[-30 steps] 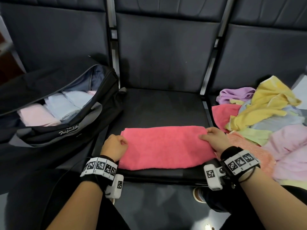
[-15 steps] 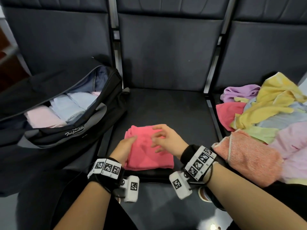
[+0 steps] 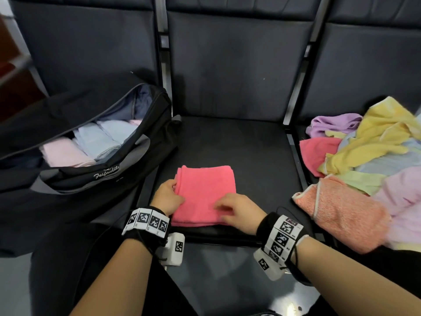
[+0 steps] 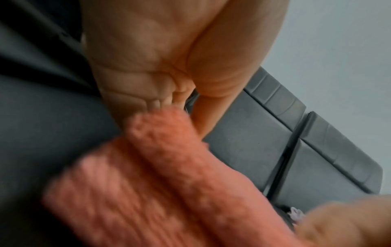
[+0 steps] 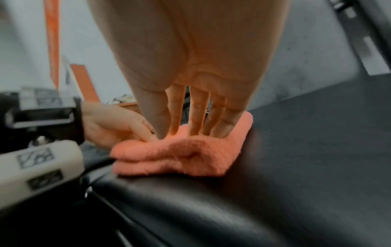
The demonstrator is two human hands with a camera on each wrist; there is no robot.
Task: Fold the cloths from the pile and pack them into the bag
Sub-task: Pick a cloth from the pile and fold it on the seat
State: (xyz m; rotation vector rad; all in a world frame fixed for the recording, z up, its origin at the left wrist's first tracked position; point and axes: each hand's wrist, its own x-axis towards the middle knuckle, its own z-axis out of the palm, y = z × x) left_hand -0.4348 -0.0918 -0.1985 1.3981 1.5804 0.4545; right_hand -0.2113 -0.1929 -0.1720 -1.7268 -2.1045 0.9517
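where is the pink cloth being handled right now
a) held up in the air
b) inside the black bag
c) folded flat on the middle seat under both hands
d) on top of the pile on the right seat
c: the folded pink cloth lies flat on the middle seat, the right hand resting its straight fingers on top and the left hand at its left edge.

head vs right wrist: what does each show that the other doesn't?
Head only: the open black bag with folded cloths inside, and the loose cloth pile on the right seat.
Right wrist only: the folded layers along the pink cloth's edge, under straight right fingers.
Both: pink cloth, left hand at its edge, right hand on top.
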